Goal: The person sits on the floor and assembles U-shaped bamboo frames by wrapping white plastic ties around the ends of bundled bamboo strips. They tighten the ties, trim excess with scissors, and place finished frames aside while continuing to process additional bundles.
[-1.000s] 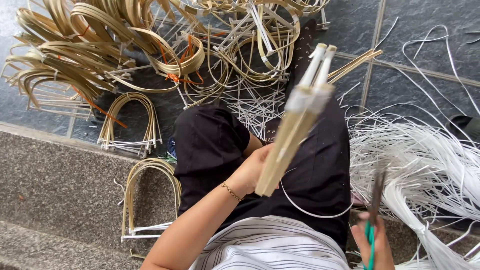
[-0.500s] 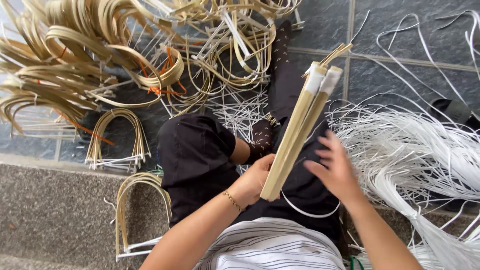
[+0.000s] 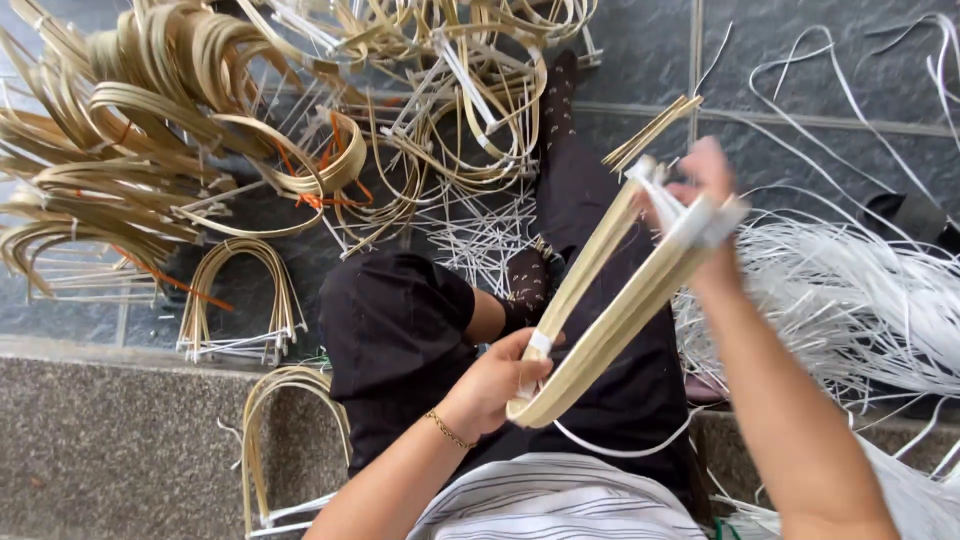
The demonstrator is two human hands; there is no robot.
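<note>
**Observer:** While the person sat with legs stretched over the dark tiled floor (image 3: 640, 60), both hands were on 1 bundle of bent bamboo strips (image 3: 600, 320). The left hand (image 3: 495, 385) had its fingers curled round the bent lower end, thumb pressed beside a white binding strip. That grip was closed and firm.

**Recorder:** And the right hand?

**Observer:** The right hand (image 3: 705, 200) was raised at the bundle's upper end, where white strips wrapped the tips. It was blurred, so I could not tell how tightly the fingers closed, only that they touched those tips.

**Recorder:** Where did the bundle sit?

**Observer:** Held in the air above the lap, slanting from lower left up to the right, over the black trousers (image 3: 400, 340).

**Recorder:** Surroundings?

**Observer:** A heap of white strips (image 3: 850, 300) lay on the person's right. Many curved bamboo hoops (image 3: 150, 150) were piled on the left and ahead. 2 finished arches lay nearer: 1 on the tiles (image 3: 235, 300), 1 on the grey stone step (image 3: 275, 430). A thin bracelet (image 3: 445, 430) circled the left wrist.
</note>
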